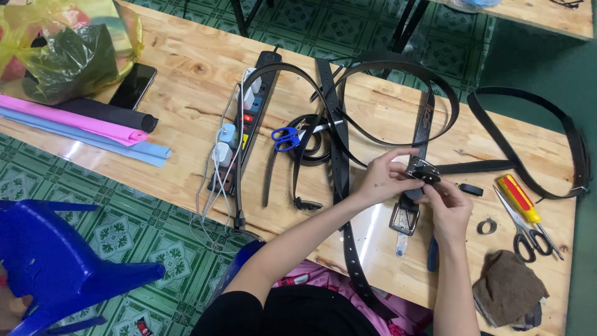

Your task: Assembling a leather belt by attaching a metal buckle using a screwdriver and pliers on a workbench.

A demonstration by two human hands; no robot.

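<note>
Hands meet over a wooden table [186,81] in the head view. The left hand [385,179] pinches the end of a black belt [425,134] with thumb and fingers closed on it, just beside a small metal clasp [423,168]. The right hand [449,208] grips the same belt end from below, fingers curled tight around the dark strap piece at the clasp, so both hands touch there. The belt runs up from the hands and loops wide across the table toward the far edge. Below the hands lies a silver buckle [404,219] on the table, touching the strap end.

A small black loop [471,189] rests just right of the right hand. Further right lie a red-and-yellow screwdriver [518,199], grey scissors [528,233], a metal ring [487,226] and a brown cloth [509,286]. Left of the hands, blue-handled scissors [286,138] lie among more black belts, beside a power strip [252,118] with plugs and cables. At the far left sit rolled sheets [81,121] in pink, blue and black, a phone [132,86] and a yellow plastic bag [68,46]. A blue plastic chair [56,261] stands on the green tiled floor
</note>
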